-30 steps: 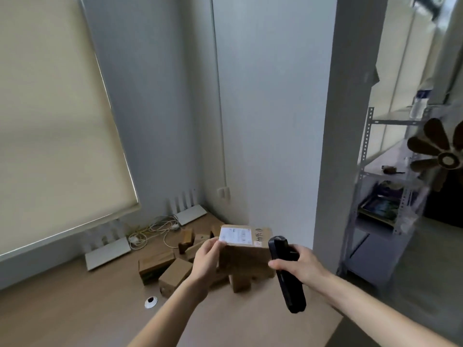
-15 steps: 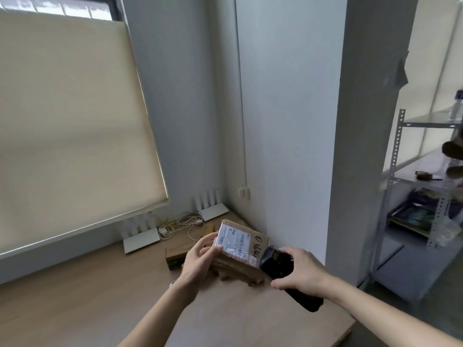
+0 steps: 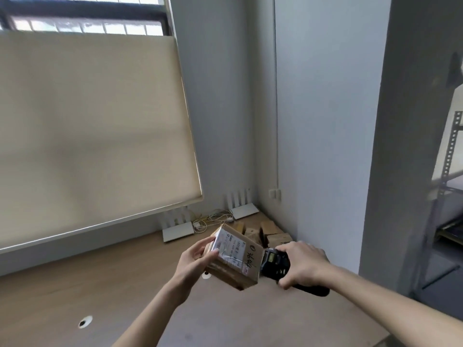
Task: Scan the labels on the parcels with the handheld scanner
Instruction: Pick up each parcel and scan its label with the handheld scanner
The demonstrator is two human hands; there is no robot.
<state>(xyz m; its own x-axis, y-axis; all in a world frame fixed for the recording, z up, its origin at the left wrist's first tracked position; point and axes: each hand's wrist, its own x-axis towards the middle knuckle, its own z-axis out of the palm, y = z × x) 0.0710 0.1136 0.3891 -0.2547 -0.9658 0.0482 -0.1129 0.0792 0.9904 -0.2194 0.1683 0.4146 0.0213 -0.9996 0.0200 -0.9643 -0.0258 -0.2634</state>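
I have the bench (image 3: 125, 284) under both arms, a wide wooden top running back to the corner of the room, with the drawn blind (image 3: 95, 131) filling the left and a grey pillar (image 3: 411, 121) on the right. On the back of the bench, near the corner, sits a heap of other parcels (image 3: 268, 232), with two white routers (image 3: 178, 230) and their cables beside them; none of that lies between my hands. Over the bench my left hand (image 3: 194, 261) grips the parcel (image 3: 234, 259) at its left end, tilted so the labelled top faces up and toward me, its long axis running down to the right. My right hand (image 3: 304, 265) is wrapped around the scanner (image 3: 275, 265), whose head sits just beside the parcel's right edge, seemingly touching it. The label (image 3: 229, 246) lies to the left of the scanner head, and I judge the window too close and too side-on; I would draw the right hand back and angle it across the label
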